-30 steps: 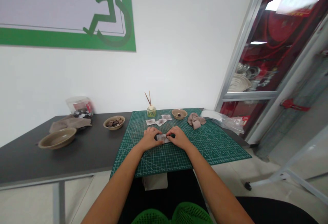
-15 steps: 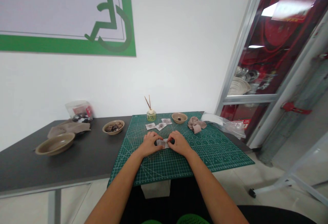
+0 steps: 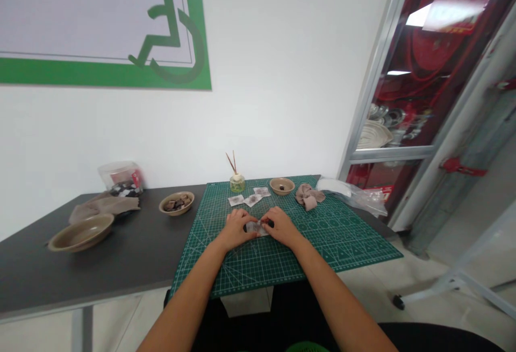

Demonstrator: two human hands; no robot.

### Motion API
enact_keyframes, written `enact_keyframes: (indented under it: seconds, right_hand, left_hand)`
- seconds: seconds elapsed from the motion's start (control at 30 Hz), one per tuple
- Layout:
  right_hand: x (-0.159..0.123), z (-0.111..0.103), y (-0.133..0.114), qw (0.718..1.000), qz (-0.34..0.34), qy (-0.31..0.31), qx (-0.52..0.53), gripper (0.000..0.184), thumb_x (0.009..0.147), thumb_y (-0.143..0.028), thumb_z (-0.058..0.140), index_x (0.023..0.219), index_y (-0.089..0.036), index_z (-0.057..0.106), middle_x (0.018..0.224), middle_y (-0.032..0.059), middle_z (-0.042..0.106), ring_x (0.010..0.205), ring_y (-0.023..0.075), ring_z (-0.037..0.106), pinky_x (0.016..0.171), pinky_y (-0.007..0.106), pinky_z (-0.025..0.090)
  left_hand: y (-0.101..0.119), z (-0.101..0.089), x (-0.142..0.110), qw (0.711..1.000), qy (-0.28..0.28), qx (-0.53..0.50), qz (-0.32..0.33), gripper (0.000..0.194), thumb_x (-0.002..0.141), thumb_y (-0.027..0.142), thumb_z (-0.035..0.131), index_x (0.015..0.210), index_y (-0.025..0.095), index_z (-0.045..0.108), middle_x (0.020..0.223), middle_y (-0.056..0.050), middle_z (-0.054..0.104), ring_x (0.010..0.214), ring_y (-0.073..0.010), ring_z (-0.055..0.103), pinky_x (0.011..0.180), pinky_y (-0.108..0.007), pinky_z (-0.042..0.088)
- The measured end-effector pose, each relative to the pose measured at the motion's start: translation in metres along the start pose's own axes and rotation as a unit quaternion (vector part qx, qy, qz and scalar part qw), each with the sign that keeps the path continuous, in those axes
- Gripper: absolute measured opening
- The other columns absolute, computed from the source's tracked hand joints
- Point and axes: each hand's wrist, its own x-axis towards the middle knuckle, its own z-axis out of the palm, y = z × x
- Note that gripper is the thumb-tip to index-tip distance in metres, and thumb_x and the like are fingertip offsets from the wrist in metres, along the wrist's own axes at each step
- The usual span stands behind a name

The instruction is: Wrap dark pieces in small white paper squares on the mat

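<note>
Both hands on one small patterned slip, at about the middle of the green cutting mat, nearer the tabletop's near edge than the loose slips are. Left hand: narrow grip, thumb and fingers curved round the slip's left end. Right hand: tighter, fingertips bunched at its right end; can't make out the dark bit beside them. Past the fingers, toward the mat's far edge, three loose slips, the right two touching or overlapping, can't tell which. Status, my read: three laid out, a fourth being worked. Can't tell if those three are finished or waiting, so no count of what's left. Behind them, a diffuser bottle with sticks sits near the mat's far edge; right of it a small bowl with a dark piece inside, then a crumpled brown cloth. Clear plastic bag over the mat's far right corner. Off the mat, left: bowl of brown chunks, apparently unused at this point. Toward the tabletop's left edge: shallow bowl, grey-brown cloth behind it, clear tub near the far edge.
</note>
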Motion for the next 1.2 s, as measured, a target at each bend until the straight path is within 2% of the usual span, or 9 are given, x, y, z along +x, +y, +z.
enact_keyframes:
  seconds: [0.1, 0.27, 0.43, 0.6, 0.73, 0.93, 1.1, 1.2]
  right_hand:
    - [0.0003, -0.0009, 0.0002, 0.999, 0.034, 0.016, -0.024, 0.010, 0.071, -0.007, 0.060, 0.070, -0.017, 0.061, 0.072, 0.0026, 0.058, 0.079, 0.0178, 0.050, 0.074, 0.031, 0.039]
    - [-0.0008, -0.0005, 0.0013, 0.999, -0.034, -0.014, 0.021, 0.013, 0.073, -0.008, 0.062, 0.080, -0.019, 0.065, 0.077, 0.0016, 0.061, 0.080, 0.0169, 0.053, 0.081, 0.033, 0.038]
    - [0.0001, 0.0012, 0.0038, 1.000, 0.019, 0.013, -0.016, 0.009, 0.073, -0.009, 0.061, 0.073, -0.018, 0.065, 0.073, 0.0029, 0.059, 0.079, 0.0178, 0.051, 0.077, 0.033, 0.038]
    - [0.0002, 0.0009, 0.0025, 0.999, -0.025, -0.016, 0.028, 0.012, 0.073, -0.008, 0.063, 0.079, -0.018, 0.065, 0.075, 0.0011, 0.061, 0.079, 0.0163, 0.053, 0.082, 0.033, 0.038]
    - [0.0007, 0.0005, 0.0024, 1.000, 0.016, 0.008, -0.004, 0.010, 0.073, -0.009, 0.062, 0.075, -0.018, 0.066, 0.073, 0.0025, 0.060, 0.078, 0.0174, 0.051, 0.079, 0.034, 0.038]
    - [-0.0008, -0.0003, 0.0004, 0.999, -0.019, -0.021, 0.025, 0.011, 0.073, -0.010, 0.064, 0.079, -0.019, 0.065, 0.076, 0.0012, 0.061, 0.080, 0.0167, 0.052, 0.080, 0.032, 0.038]
    - [0.0002, -0.0007, 0.0002, 0.999, 0.033, 0.006, -0.019, 0.010, 0.072, -0.008, 0.061, 0.072, -0.017, 0.064, 0.073, 0.0027, 0.059, 0.079, 0.0180, 0.050, 0.075, 0.031, 0.038]
    - [-0.0005, -0.0006, 0.0008, 1.000, 0.002, -0.009, 0.004, 0.011, 0.071, -0.007, 0.062, 0.073, -0.018, 0.062, 0.072, 0.0008, 0.059, 0.077, 0.0161, 0.051, 0.077, 0.031, 0.038]
  left_hand:
    - [0.0007, -0.0005, -0.0004, 1.000, 0.003, -0.003, -0.004, 0.037, 0.070, 0.049, 0.066, 0.102, 0.031, 0.065, 0.098, -0.002, 0.053, 0.098, -0.0225, 0.044, 0.082, -0.035, 0.032]
    - [0.0033, -0.0024, -0.0013, 1.000, -0.001, -0.009, -0.006, 0.036, 0.071, 0.049, 0.065, 0.101, 0.030, 0.065, 0.097, -0.002, 0.053, 0.097, -0.0229, 0.044, 0.081, -0.035, 0.032]
    - [0.0057, -0.0041, -0.0019, 1.000, 0.000, -0.008, -0.008, 0.035, 0.071, 0.047, 0.065, 0.101, 0.029, 0.065, 0.098, -0.003, 0.053, 0.098, -0.0233, 0.044, 0.083, -0.037, 0.032]
    - [0.0056, -0.0031, -0.0023, 1.000, 0.003, -0.011, -0.005, 0.035, 0.071, 0.047, 0.065, 0.101, 0.029, 0.065, 0.097, -0.002, 0.053, 0.097, -0.0235, 0.045, 0.082, -0.036, 0.033]
    - [0.0042, -0.0017, -0.0018, 1.000, 0.004, -0.008, -0.008, 0.037, 0.070, 0.048, 0.066, 0.102, 0.029, 0.065, 0.098, -0.003, 0.053, 0.098, -0.0234, 0.044, 0.083, -0.036, 0.033]
    - [0.0045, -0.0028, -0.0012, 1.000, -0.006, -0.010, -0.010, 0.036, 0.071, 0.049, 0.065, 0.102, 0.030, 0.064, 0.099, -0.002, 0.053, 0.098, -0.0233, 0.044, 0.083, -0.037, 0.033]
    - [0.0059, -0.0033, -0.0014, 1.000, -0.003, -0.014, -0.017, 0.035, 0.071, 0.045, 0.065, 0.102, 0.029, 0.064, 0.099, -0.002, 0.054, 0.098, -0.0232, 0.044, 0.084, -0.037, 0.033]
    - [0.0054, -0.0029, -0.0015, 1.000, -0.002, -0.015, -0.014, 0.034, 0.071, 0.046, 0.065, 0.101, 0.030, 0.065, 0.098, -0.002, 0.054, 0.098, -0.0229, 0.044, 0.083, -0.036, 0.034]
